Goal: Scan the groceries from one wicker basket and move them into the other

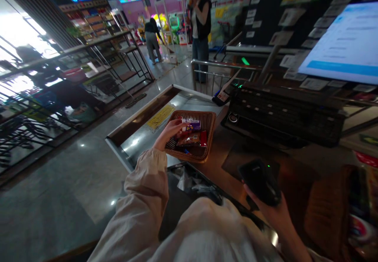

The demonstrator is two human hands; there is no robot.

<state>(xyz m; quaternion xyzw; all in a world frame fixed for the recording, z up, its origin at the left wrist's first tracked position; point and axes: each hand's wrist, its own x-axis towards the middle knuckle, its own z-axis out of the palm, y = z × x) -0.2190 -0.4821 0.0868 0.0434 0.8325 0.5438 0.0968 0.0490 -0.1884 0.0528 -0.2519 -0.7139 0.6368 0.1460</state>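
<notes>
My left hand (170, 132) reaches into a brown woven basket (213, 130), its fingers closed on one end of a small purple-and-white tube-shaped package (192, 125). Below that package in the basket lies a clear-and-red snack packet (190, 139). Something small and blue shows near the basket's front side. On the right, my right hand (273, 209) is wrapped around a black barcode scanner (260, 181) with a lit green dot, held over the counter. Its fingers are partly hidden beneath the scanner.
The basket stands on a counter (230, 140) with a yellow label (161, 117). A black keyboard (280, 110) and a lit screen (345, 45) are at the right. An open drawer or bin with plastic bags (191, 181) lies nearest me. Two people stand farther off beyond a metal rail (224, 64).
</notes>
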